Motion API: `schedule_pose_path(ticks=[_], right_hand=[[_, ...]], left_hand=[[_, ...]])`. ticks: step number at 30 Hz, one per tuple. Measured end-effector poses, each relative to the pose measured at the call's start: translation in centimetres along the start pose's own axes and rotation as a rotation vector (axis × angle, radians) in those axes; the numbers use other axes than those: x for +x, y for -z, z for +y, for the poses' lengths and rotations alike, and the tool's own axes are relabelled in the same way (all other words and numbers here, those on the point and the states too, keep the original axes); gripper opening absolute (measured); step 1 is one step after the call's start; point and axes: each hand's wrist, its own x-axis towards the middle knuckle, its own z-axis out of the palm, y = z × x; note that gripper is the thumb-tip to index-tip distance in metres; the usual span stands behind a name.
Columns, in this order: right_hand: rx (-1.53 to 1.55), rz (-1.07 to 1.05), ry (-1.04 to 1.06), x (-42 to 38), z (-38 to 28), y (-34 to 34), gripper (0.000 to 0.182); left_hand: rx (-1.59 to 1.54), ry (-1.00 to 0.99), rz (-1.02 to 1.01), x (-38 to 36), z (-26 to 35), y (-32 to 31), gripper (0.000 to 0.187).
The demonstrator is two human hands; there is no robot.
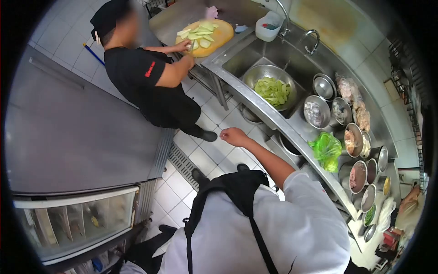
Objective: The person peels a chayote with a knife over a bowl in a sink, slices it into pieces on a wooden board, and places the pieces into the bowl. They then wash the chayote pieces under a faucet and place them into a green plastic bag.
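Note:
My right hand point(234, 136) hangs in the air over the tiled floor, left of the sink counter, its fingers curled together with nothing visible in them. It touches no object. My left hand is out of view. The nearest container is a steel pot point(290, 145) under the counter. In the sink point(295, 68) a large metal bowl point(255, 73) holds cut pale green vegetable pieces point(273, 90). At the upper left a co-worker point(137, 77) in black bends over a yellow round board point(222, 33) with pale green slices point(200, 34), both hands at its near edge.
Metal bowls point(316, 112) of food, a green plastic bag point(326, 148) and bagged food point(347, 87) line the right counter. A white tub point(269, 27) stands beside the faucet. A steel cabinet point(82, 132) and a glass-fronted drawer point(82, 223) fill the left. A floor grate point(183, 165) lies between.

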Motion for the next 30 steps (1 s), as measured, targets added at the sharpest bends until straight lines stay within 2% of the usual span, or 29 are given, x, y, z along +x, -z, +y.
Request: schedule_pose_path(ticks=[2,4,6,8,10,11,12,13,14,16,18,20,21,23,24,25,26,27,28,29,30], right_hand=[[-0.001,0.049,0.016,0.4,1.7,-3.6,0.024],[0.006,0.003,-0.194,-0.9,2.8,-6.3,0.029],[0.189,0.031,-0.358,-3.7,4.0,-8.9,0.029],[0.236,0.107,-0.435,-6.8,5.5,-12.0,0.026],[0.155,0.202,-0.448,-9.6,8.1,-15.8,0.025],[0.078,0.184,-0.534,-10.9,6.0,-15.6,0.024],[0.178,0.186,-0.681,-12.1,4.4,-15.9,0.026],[0.02,0.207,-0.678,-12.9,2.9,-16.5,0.023],[0.111,0.213,-0.798,-13.4,0.2,-16.3,0.021],[0.274,0.312,-0.812,-14.6,-0.8,-18.3,0.021],[0.268,0.361,-0.849,-15.7,-2.1,-20.7,0.022],[0.32,0.403,-0.904,-16.4,-2.5,-22.8,0.02],[0.207,0.393,-0.875,-17.0,-2.9,-24.0,0.02],[0.082,0.369,-0.88,-17.8,-4.1,-25.8,0.021],[0.073,0.355,-0.918,-18.2,-4.6,-26.9,0.022],[0.029,0.362,-0.86,-18.8,-4.2,-28.2,0.022],[0.018,0.345,-0.84,-19.1,-3.8,-29.2,0.024],[0.01,0.326,-0.819,-19.4,-3.4,-30.0,0.027],[0.004,0.305,-0.796,-19.7,-2.7,-31.0,0.031],[0.009,0.362,-0.627,-20.3,-1.3,-32.1,0.037],[0.0,0.32,-0.663,-19.9,-1.9,-31.9,0.036]], left_hand=[[0.037,-0.026,-0.018,2.1,-0.8,3.3,0.026],[0.084,-0.081,-0.031,4.9,-1.4,7.1,0.027],[0.178,-0.197,-0.031,8.4,-1.7,11.6,0.028],[0.362,-0.438,0.03,13.2,-0.9,16.8,0.029],[0.597,-0.728,0.203,19.2,1.5,22.2,0.031],[0.182,-0.495,0.206,20.8,5.0,24.7,0.037],[0.104,-0.48,0.2,23.6,7.9,27.1,0.039],[-0.176,-0.315,0.113,23.6,12.6,29.6,0.034],[-0.404,-0.327,0.106,26.1,14.7,31.4,0.029],[-0.488,-0.414,0.105,27.0,21.4,35.1,0.023],[-0.527,-0.481,0.1,26.5,26.8,37.5,0.024],[-0.545,-0.535,0.08,26.9,29.2,38.2,0.024],[-0.538,-0.547,0.061,27.2,29.8,38.2,0.024],[-0.538,-0.564,-0.003,27.7,29.4,37.6,0.021],[-0.5,-0.575,-0.018,29.9,27.4,36.5,0.018],[-0.466,-0.609,-0.033,31.5,24.8,35.0,0.017],[-0.304,-0.687,-0.015,32.7,21.8,33.7,0.017],[-0.092,-0.562,0.018,35.7,17.5,31.9,0.02],[-0.001,-0.472,0.001,32.4,16.6,31.3,0.023],[0.09,-0.38,-0.015,28.7,16.1,30.1,0.026],[0.254,-0.447,-0.084,27.4,13.6,29.4,0.033]])
